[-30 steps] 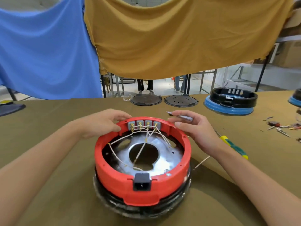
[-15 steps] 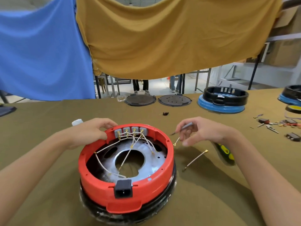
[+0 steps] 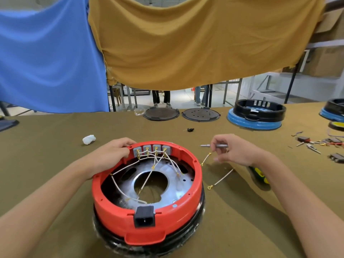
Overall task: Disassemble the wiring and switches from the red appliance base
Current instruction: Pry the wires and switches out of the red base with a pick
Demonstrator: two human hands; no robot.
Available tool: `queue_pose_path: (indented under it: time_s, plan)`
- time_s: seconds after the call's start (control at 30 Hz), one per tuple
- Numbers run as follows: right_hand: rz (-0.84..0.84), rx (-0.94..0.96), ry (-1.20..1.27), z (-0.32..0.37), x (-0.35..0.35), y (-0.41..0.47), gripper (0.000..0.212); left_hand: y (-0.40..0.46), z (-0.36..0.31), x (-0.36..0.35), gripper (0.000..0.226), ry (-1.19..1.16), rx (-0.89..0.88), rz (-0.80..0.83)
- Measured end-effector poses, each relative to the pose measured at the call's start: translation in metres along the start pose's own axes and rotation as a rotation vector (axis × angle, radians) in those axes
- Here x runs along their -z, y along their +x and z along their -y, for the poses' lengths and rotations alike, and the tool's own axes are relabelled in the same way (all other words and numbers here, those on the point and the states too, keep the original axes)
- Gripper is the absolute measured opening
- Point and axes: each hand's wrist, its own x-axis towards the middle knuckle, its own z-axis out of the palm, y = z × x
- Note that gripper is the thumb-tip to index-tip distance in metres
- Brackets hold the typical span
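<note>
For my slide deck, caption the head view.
Left hand steadies red appliance base; right hand holds a metal tool.

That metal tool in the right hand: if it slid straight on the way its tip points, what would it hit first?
The tool in the right hand points leftward at the red base's far rim, near the grey switches. Probably the rim first, though depth is unclear.
</note>
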Motion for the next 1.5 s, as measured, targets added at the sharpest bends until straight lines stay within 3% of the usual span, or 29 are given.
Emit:
queue_pose_path:
  time_s: [0.07, 0.1, 0.23, 0.27, 0.37, 0.43, 0.5, 0.6, 0.67, 0.8, 0.87, 1.1, 1.3, 1.43, 1.5]
  plan:
    - [-0.095, 0.033, 0.076, -0.001, 0.003, 0.001, 0.026, 0.0, 0.002, 0.0, 0.043, -0.007, 0.004, -0.001]
    - [-0.055, 0.031, 0.119, -0.001, 0.006, -0.001, 0.029, 0.0, 0.003, 0.0, 0.043, -0.011, 0.006, -0.001]
    - [0.309, -0.13, 0.004, -0.003, 0.007, -0.006, 0.049, 0.001, 0.004, 0.0, 0.042, -0.028, 0.0, -0.006]
    - [0.281, -0.145, -0.053, -0.004, 0.006, -0.004, 0.048, 0.001, 0.004, 0.0, 0.042, -0.035, -0.001, -0.011]
    - [-0.148, -0.068, -0.099, -0.006, 0.003, 0.003, 0.032, 0.001, 0.004, -0.001, 0.043, -0.034, 0.002, -0.015]
    - [-0.316, -0.003, -0.044, -0.008, 0.004, 0.003, 0.028, 0.001, 0.004, -0.001, 0.043, -0.031, 0.006, -0.015]
    - [-0.21, 0.005, 0.027, -0.009, 0.009, 0.001, 0.034, 0.002, 0.004, -0.001, 0.042, -0.035, 0.006, -0.015]
    - [0.21, -0.133, 0.04, -0.008, 0.011, -0.004, 0.055, 0.001, 0.004, -0.002, 0.041, -0.038, 0.01, -0.008]
    - [0.304, -0.194, -0.044, -0.01, 0.009, -0.005, 0.059, 0.001, 0.005, -0.002, 0.041, -0.034, 0.006, -0.012]
    - [-0.16, -0.147, -0.147, -0.018, 0.004, 0.004, 0.031, 0.003, 0.006, -0.002, 0.041, -0.035, 0.002, -0.019]
    - [-0.244, -0.119, -0.131, -0.019, 0.004, 0.005, 0.026, 0.003, 0.006, -0.002, 0.04, -0.024, -0.002, -0.018]
    - [0.095, -0.315, -0.108, -0.009, 0.001, 0.002, 0.041, 0.003, 0.006, -0.002, 0.038, -0.022, -0.007, -0.011]
    - [-0.05, -0.354, -0.089, 0.003, -0.016, 0.008, 0.042, -0.001, 0.001, -0.003, 0.034, -0.011, -0.004, 0.001]
    - [-0.197, -0.401, 0.145, 0.003, -0.013, 0.008, 0.039, -0.003, 0.001, -0.002, 0.036, -0.005, -0.003, 0.0]
    - [-0.168, -0.448, 0.128, 0.002, -0.012, 0.005, 0.041, -0.002, 0.001, -0.002, 0.037, -0.009, -0.002, -0.001]
